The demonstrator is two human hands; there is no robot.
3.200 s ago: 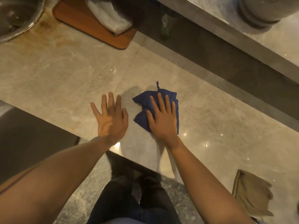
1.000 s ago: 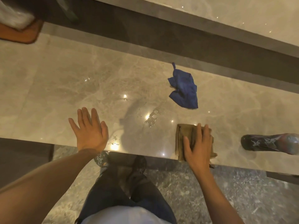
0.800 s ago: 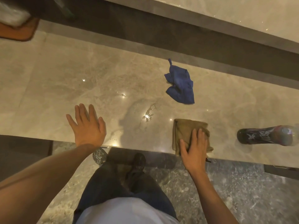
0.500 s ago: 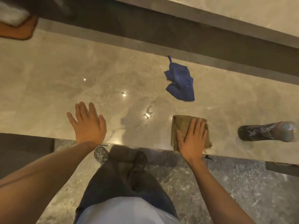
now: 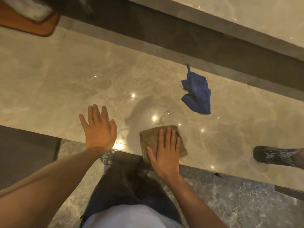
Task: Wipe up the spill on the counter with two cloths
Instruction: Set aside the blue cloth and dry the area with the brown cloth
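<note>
Tan cloth (image 5: 152, 137) slid left, right hand (image 5: 165, 155) flat (pressing)

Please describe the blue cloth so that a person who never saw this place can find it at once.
On the long counter, look toward the far edge, beyond the right hand. The blue cloth lies there crumpled and untouched. The tan cloth is flat under that hand.
</note>
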